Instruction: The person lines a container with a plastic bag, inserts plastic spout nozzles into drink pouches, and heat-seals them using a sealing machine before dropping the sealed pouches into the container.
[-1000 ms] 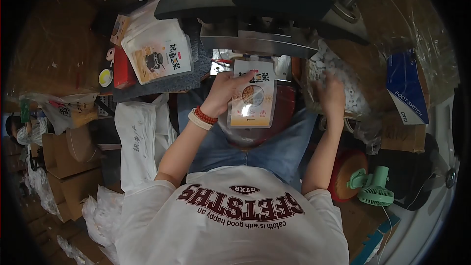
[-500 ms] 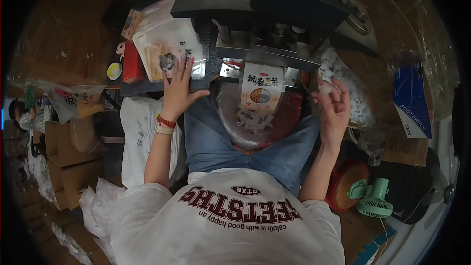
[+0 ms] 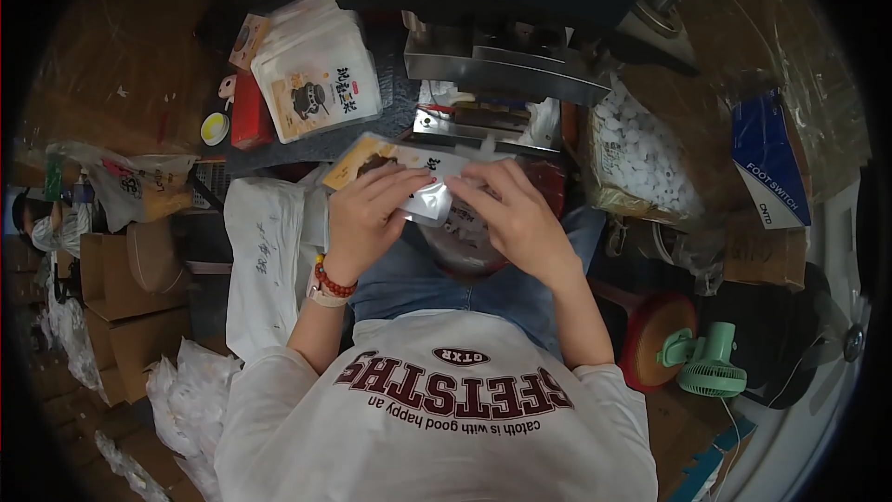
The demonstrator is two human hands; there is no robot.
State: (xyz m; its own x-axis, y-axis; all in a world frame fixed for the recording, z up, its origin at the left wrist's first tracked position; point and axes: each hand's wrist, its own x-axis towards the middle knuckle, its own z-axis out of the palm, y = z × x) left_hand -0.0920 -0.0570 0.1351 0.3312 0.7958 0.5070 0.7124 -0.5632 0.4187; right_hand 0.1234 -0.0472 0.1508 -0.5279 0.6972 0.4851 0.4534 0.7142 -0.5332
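A printed pouch is held tilted in front of the machine's metal jaws, over a round clear-covered bin. My left hand grips its long side, fingers on top. At the pouch's right end, my right hand is closed with its fingers pressed together; a small whitish piece shows just above the fingertips, its shape unclear. A stack of printed pouches lies on the dark mat to the left. An opened bag of small white parts stands to the right.
A red box and a yellow-topped tub sit left of the stack. On the right are a blue and white box and a green fan. Another person is at the far left edge.
My left hand has left the stack and now holds a pouch over the bin. My right hand has moved left to meet it. The pouch that stood at the jaws is no longer there.
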